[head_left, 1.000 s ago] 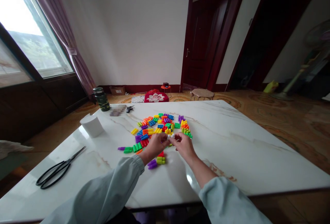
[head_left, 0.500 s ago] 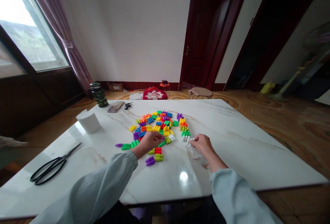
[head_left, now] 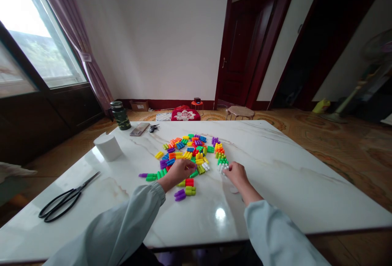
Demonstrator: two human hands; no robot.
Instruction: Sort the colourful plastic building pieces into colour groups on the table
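Observation:
A heap of small coloured plastic blocks [head_left: 190,151] lies on the white marble table [head_left: 275,184]. A joined row of blocks [head_left: 221,154] runs down the heap's right side, ending in a white block [head_left: 223,168]. My right hand [head_left: 237,175] has its fingers curled, with the fingertips on that white block. My left hand [head_left: 179,170] rests at the near edge of the heap with fingers bent over some blocks; what it holds, if anything, is hidden. Red, yellow-green and purple blocks [head_left: 186,188] lie just in front of it.
Black scissors [head_left: 65,197] lie near the table's left front edge. A white paper roll [head_left: 107,147], a dark green bottle [head_left: 120,115], a phone [head_left: 139,129] and keys [head_left: 153,127] stand at the far left. Beyond the table are a stool [head_left: 240,112] and a red cushion [head_left: 185,115].
My hands were together over the heap's near edge holding a white piece. The right hand moved right and set it at the end of the joined row; the left hand dropped onto the heap.

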